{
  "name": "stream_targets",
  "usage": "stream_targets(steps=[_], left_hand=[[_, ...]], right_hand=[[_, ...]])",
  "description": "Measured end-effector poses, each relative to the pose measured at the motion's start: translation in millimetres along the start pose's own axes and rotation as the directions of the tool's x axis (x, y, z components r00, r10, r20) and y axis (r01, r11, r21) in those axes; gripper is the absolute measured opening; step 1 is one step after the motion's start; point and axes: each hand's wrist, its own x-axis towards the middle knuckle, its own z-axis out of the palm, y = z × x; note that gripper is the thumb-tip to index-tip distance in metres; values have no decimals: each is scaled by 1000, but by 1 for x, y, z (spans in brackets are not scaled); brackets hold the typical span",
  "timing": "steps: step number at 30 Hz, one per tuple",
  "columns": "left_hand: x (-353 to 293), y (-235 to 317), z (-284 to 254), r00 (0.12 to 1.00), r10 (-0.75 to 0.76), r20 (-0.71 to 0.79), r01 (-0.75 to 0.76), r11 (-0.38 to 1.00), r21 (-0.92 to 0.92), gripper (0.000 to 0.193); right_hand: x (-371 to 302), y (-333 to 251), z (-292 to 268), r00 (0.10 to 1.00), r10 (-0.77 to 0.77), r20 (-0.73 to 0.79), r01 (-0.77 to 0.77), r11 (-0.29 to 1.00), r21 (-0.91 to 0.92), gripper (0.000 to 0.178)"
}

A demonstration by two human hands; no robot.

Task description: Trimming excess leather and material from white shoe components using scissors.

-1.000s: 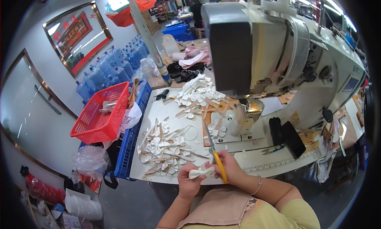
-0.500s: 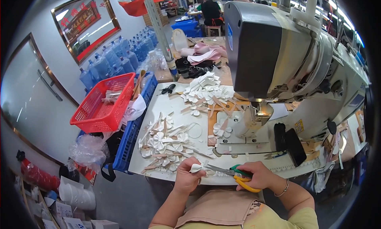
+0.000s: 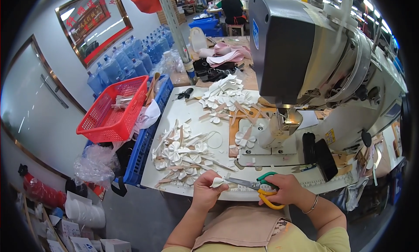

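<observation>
Scissors (image 3: pixel 257 186) with green and yellow handles sit closed in the fingers of the right hand (image 3: pixel 283 192), blades reaching left to a small white piece (image 3: pixel 217 182) pinched tight in the left hand (image 3: pixel 205 192), just off the near edge of the table (image 3: pixel 183 104). The blade tips lie very close to the pinching fingers, so a nick looks possible. A crooked snip could spoil the piece, or it could drop toward the lap.

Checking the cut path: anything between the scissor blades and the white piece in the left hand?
Nothing visible. The scissors in the right hand point straight at the small white piece pinched in the left hand, blade tips right at it.
</observation>
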Motion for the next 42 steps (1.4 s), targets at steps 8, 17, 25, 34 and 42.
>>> stream_targets(steps=[8,17,25,34,42], left_hand=[[-1,6,0,996,-86,-21,89,950,299,25],[75,23,19,865,319,388,-326,-232,916,41],[123,-24,13,935,-248,253,-238,88,967,36],[17,-6,-6,871,-492,2,490,867,-95,25],[-20,-2,4,887,-461,-39,446,875,-190,30]], right_hand=[[-8,-3,7,996,87,34,-89,994,58,53],[-26,19,0,827,555,-92,-559,828,-34,51],[-34,4,0,820,544,-177,-549,835,23,55],[30,3,51,893,359,-272,-135,790,599,45],[77,-19,59,845,532,-50,-236,456,858,38]])
